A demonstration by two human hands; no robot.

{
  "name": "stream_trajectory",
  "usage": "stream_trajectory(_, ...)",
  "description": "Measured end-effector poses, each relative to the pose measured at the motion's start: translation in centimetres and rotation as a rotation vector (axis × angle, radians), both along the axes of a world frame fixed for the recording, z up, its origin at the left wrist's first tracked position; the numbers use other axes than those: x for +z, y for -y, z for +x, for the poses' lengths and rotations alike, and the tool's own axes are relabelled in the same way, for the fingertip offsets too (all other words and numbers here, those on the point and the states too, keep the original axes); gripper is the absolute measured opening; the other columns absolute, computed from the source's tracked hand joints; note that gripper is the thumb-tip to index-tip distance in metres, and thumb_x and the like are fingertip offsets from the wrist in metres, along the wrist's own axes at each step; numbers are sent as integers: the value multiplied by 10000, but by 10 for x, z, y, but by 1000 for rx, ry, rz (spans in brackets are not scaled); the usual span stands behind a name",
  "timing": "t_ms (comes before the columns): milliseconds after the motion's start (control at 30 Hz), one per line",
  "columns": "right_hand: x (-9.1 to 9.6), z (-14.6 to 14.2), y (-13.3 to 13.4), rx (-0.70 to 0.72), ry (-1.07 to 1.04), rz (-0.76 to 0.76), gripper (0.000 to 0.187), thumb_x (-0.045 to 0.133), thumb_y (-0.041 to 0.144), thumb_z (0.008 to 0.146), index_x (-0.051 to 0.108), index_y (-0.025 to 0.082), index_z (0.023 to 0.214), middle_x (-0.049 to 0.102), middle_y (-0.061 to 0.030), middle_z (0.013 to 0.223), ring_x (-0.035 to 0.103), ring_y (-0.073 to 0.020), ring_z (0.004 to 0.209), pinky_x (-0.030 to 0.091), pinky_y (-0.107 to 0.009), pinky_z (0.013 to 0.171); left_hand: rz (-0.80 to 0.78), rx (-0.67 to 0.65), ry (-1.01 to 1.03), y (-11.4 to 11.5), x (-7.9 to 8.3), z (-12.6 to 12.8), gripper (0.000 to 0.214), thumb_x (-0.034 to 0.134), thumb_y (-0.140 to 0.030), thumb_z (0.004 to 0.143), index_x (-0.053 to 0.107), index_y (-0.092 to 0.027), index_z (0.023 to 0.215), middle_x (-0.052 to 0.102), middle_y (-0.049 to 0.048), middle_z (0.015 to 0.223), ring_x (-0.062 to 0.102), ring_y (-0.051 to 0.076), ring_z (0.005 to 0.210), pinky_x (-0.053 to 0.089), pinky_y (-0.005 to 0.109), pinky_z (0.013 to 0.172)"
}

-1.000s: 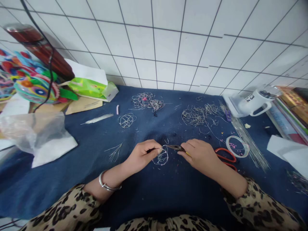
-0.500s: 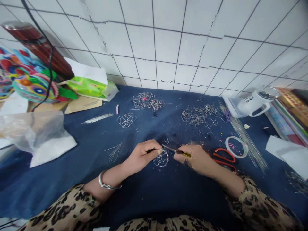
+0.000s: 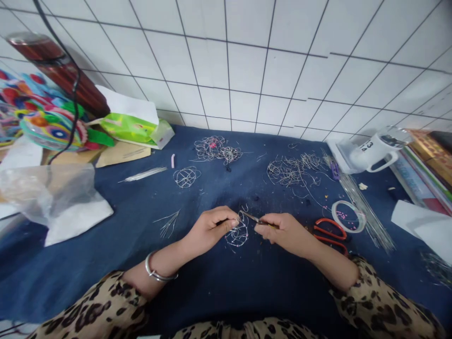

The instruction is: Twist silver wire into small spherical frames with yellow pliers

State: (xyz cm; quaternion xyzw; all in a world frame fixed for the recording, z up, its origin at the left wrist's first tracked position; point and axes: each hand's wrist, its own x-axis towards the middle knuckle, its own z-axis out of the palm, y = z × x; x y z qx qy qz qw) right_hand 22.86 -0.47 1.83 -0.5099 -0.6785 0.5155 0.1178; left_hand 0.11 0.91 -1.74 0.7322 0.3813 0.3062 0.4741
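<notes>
My left hand (image 3: 210,227) pinches the top edge of a small round wire frame (image 3: 237,234) that rests on the blue cloth (image 3: 226,282). My right hand (image 3: 284,230) is closed around thin pliers (image 3: 254,219), whose tip points left and meets the wire frame near my left fingertips. Both hands sit close together at the middle of the cloth. A silver bangle (image 3: 157,270) circles my left wrist.
Orange-handled scissors (image 3: 330,230) and a tape roll (image 3: 348,215) lie right of my right hand. Wire tangles (image 3: 294,169), more wire shapes (image 3: 216,148), a wire ball (image 3: 186,176), straight wire bundles (image 3: 367,207), a white mug (image 3: 374,149), a green tissue pack (image 3: 132,126) and a plastic bag (image 3: 49,193) surround them.
My right hand shifted left and turned the pliers so the tip now meets the wire frame at my left fingers. The left hand stayed put.
</notes>
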Motion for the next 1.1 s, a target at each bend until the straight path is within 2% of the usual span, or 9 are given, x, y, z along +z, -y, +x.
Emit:
stream_trajectory(133, -3, 3, 0, 12, 66, 69, 340, 437, 472, 846, 608, 181, 810, 515, 33, 631, 451, -86, 572, 311, -200, 520, 4, 17, -14, 1, 4, 0, 149, 511, -205, 859, 630, -125, 818, 571, 39, 740, 532, 123, 681, 418, 253, 650)
stream_trajectory(333, -2, 3, 0, 49, 158, 253, 283, 455, 417, 850, 621, 188, 854, 580, -3, 749, 504, -116, 669, 344, -226, 608, 36, 22, -7, 1, 6, 1, 140, 524, -190, 846, 621, -119, 773, 566, 37, 712, 523, 119, 654, 413, 255, 628)
stream_trajectory(733, 4, 10, -1, 92, 201, 396, 258, 444, 386, 873, 601, 181, 880, 583, -14, 766, 516, -124, 701, 372, -243, 641, 50, 68, 100, 3, 6, -2, 107, 540, -172, 835, 625, -134, 780, 586, 48, 741, 530, 126, 672, 430, 265, 638)
stream_trajectory(967, -7, 8, 4, 142, 286, 687, 251, 465, 366, 868, 580, 158, 948, 582, -61, 862, 517, -171, 833, 403, -300, 755, 63, 60, 121, 2, 5, -2, 85, 554, -147, 823, 633, -132, 798, 591, 52, 742, 538, 126, 674, 433, 264, 639)
stream_trajectory(1100, -9, 4, 7, 160, 372, 795, 247, 460, 358, 870, 577, 152, 940, 576, -74, 863, 512, -184, 853, 403, -324, 774, 62, 54, 108, 2, 4, -2, 80, 560, -148, 819, 636, -129, 801, 596, 56, 750, 546, 133, 688, 437, 269, 648)
